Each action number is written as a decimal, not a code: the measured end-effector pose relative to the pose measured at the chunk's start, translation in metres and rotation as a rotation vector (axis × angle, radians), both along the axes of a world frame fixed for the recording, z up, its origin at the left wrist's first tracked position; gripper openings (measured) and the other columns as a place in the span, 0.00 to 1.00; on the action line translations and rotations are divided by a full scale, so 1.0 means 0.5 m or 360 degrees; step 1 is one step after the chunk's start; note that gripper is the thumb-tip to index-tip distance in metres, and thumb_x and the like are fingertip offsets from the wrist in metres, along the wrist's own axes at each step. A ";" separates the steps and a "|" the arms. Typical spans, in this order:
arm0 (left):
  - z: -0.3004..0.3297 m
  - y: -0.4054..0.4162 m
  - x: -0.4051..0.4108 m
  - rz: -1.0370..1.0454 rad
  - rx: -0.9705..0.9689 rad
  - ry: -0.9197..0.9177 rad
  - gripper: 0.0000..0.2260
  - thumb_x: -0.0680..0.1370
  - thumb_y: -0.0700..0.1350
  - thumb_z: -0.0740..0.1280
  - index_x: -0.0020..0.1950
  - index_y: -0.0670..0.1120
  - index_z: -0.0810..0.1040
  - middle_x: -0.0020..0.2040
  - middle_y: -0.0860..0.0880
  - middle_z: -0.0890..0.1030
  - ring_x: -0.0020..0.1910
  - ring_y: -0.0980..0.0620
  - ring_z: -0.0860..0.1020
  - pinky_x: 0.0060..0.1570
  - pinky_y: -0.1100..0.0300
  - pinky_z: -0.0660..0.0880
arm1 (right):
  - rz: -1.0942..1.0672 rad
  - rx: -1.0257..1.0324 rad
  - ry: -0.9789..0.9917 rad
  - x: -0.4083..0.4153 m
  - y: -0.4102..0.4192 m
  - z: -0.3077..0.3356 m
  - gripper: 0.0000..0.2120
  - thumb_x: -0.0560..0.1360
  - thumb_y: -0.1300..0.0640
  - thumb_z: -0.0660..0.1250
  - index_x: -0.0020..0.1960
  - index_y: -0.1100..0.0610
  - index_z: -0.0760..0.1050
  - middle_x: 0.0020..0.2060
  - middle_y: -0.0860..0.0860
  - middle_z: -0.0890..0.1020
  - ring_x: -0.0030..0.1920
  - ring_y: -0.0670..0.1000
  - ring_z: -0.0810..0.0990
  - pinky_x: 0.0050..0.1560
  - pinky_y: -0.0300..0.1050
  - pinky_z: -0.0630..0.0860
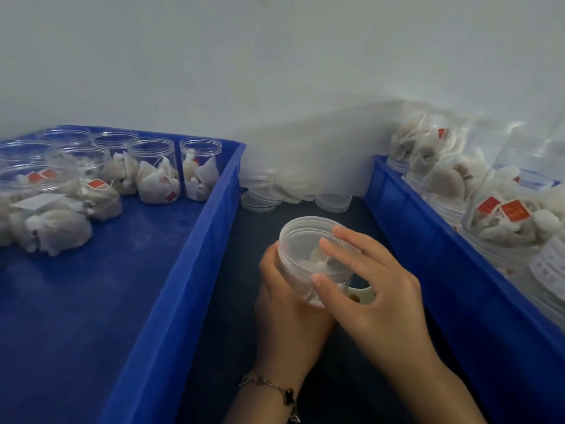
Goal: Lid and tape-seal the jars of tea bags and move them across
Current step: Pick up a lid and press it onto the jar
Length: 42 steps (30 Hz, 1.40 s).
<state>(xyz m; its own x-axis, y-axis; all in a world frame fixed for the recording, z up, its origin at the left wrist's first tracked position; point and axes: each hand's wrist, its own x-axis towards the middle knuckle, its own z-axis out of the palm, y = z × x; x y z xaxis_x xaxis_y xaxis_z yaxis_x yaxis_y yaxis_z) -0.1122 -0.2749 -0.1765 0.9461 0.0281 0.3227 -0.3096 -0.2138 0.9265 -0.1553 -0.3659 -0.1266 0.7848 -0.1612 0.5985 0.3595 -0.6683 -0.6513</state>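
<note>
From the head camera, a clear round plastic jar [308, 261] holding pale tea bags sits between two blue plastic bins, over a dark tabletop [232, 347]. The left hand [284, 304] curls round its side from below. The right hand [376, 289] spreads its fingers over the translucent, smooth lid [301, 237], thumb pinching the rim. The left bin [171, 286] holds open ribbed-neck jars [156, 169]; spare lids [266, 194] lie stacked by the wall.

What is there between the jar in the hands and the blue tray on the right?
Nothing visible. The clear plastic jar of tea bags is held over dark table; only the right blue plastic tray's near wall must be cleared.
</note>
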 end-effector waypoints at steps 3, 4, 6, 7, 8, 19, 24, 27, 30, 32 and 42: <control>-0.001 -0.002 -0.006 -0.0042 -0.0055 0.0006 0.39 0.57 0.63 0.71 0.62 0.67 0.52 0.60 0.61 0.71 0.53 0.64 0.72 0.46 0.73 0.67 | -0.0009 0.0048 0.0015 -0.002 -0.002 0.004 0.19 0.68 0.55 0.75 0.57 0.46 0.77 0.61 0.42 0.75 0.64 0.42 0.72 0.66 0.39 0.69; -0.001 -0.002 -0.007 -0.0054 -0.0054 -0.0004 0.41 0.57 0.63 0.71 0.64 0.68 0.52 0.63 0.59 0.70 0.58 0.62 0.72 0.50 0.70 0.68 | -0.0012 0.0055 0.0021 -0.003 -0.002 0.005 0.19 0.68 0.55 0.75 0.57 0.47 0.78 0.61 0.42 0.76 0.64 0.42 0.72 0.66 0.42 0.69; 0.000 -0.001 -0.008 -0.0076 -0.0023 -0.0040 0.45 0.57 0.64 0.71 0.68 0.69 0.49 0.70 0.57 0.67 0.65 0.59 0.69 0.56 0.66 0.67 | -0.0007 0.0077 0.0037 -0.002 0.000 0.006 0.18 0.68 0.55 0.74 0.57 0.49 0.79 0.61 0.43 0.76 0.64 0.43 0.72 0.65 0.47 0.71; 0.000 -0.001 -0.007 -0.0085 -0.0010 -0.0058 0.45 0.58 0.64 0.71 0.67 0.72 0.47 0.71 0.57 0.65 0.66 0.59 0.68 0.57 0.66 0.66 | 0.0000 0.0097 0.0051 -0.002 0.001 0.006 0.18 0.68 0.54 0.73 0.58 0.49 0.79 0.61 0.43 0.76 0.64 0.44 0.72 0.63 0.50 0.73; 0.001 0.000 -0.007 -0.0085 -0.0006 -0.0069 0.45 0.58 0.64 0.72 0.63 0.76 0.44 0.72 0.58 0.64 0.67 0.60 0.66 0.57 0.68 0.65 | 0.0006 0.0114 0.0070 -0.002 0.002 0.006 0.18 0.68 0.52 0.72 0.58 0.50 0.79 0.61 0.43 0.76 0.64 0.44 0.72 0.61 0.53 0.74; -0.004 -0.007 -0.002 0.0035 0.0020 -0.0068 0.49 0.56 0.72 0.60 0.75 0.58 0.50 0.72 0.55 0.66 0.66 0.55 0.69 0.52 0.68 0.64 | -0.0189 0.0067 -0.0036 0.004 0.024 -0.014 0.18 0.61 0.41 0.71 0.50 0.39 0.75 0.54 0.38 0.72 0.59 0.43 0.69 0.55 0.52 0.75; 0.000 -0.005 0.001 0.0008 0.0003 -0.0029 0.46 0.58 0.71 0.62 0.72 0.63 0.49 0.72 0.57 0.65 0.64 0.60 0.67 0.46 0.76 0.61 | -0.0185 0.0177 0.0053 0.006 0.031 -0.019 0.28 0.61 0.38 0.73 0.57 0.34 0.67 0.58 0.36 0.66 0.61 0.37 0.65 0.58 0.49 0.74; 0.004 -0.005 0.000 0.0015 -0.0016 0.0007 0.46 0.55 0.73 0.61 0.70 0.65 0.50 0.71 0.57 0.65 0.59 0.64 0.64 0.44 0.76 0.61 | -0.0122 0.0347 0.0093 0.008 0.028 -0.022 0.40 0.62 0.41 0.75 0.67 0.34 0.57 0.63 0.33 0.62 0.66 0.36 0.63 0.65 0.47 0.70; 0.007 -0.003 -0.001 0.0019 -0.0039 0.0017 0.50 0.53 0.78 0.60 0.71 0.64 0.50 0.71 0.57 0.66 0.59 0.64 0.65 0.45 0.75 0.60 | 0.0001 0.0415 0.0168 0.011 0.028 -0.024 0.46 0.63 0.42 0.76 0.67 0.28 0.46 0.61 0.21 0.57 0.65 0.25 0.56 0.63 0.32 0.62; 0.006 -0.002 -0.003 0.0021 -0.0047 0.0018 0.52 0.52 0.79 0.60 0.72 0.63 0.50 0.70 0.57 0.66 0.61 0.62 0.67 0.48 0.72 0.63 | -0.0013 0.0417 0.0216 0.011 0.028 -0.021 0.44 0.63 0.36 0.72 0.67 0.25 0.46 0.58 0.21 0.61 0.63 0.23 0.59 0.58 0.25 0.64; -0.002 -0.005 -0.006 0.0035 -0.0035 -0.0065 0.55 0.54 0.62 0.75 0.75 0.59 0.50 0.72 0.57 0.63 0.63 0.67 0.60 0.60 0.64 0.63 | -0.0218 0.0923 -0.0042 0.014 -0.002 -0.012 0.20 0.79 0.48 0.58 0.69 0.38 0.62 0.48 0.35 0.80 0.53 0.28 0.73 0.49 0.29 0.70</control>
